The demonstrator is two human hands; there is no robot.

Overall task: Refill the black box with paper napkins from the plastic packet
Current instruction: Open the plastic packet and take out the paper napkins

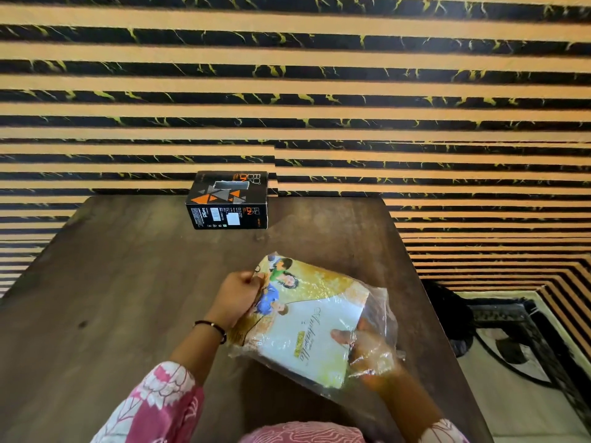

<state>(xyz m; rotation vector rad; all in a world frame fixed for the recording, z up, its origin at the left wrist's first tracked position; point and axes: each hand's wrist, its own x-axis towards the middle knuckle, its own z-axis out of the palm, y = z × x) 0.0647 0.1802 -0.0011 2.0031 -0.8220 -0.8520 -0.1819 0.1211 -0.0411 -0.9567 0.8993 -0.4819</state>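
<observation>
A black box (228,199) with orange and grey triangles stands at the far edge of the dark wooden table (128,282), against the striped wall. Nearer to me, a printed plastic packet (307,314) of white paper napkins is held just above the table. My left hand (238,298) pinches the packet's left edge. My right hand (367,350) is inside the packet's clear open end, seen through the plastic, with fingers on the white napkin stack. The box lies well beyond both hands.
The table's right edge runs close to the packet, with a patterned floor (511,362) and a dark table leg (454,314) below. A black and orange striped wall (287,91) stands right behind the box.
</observation>
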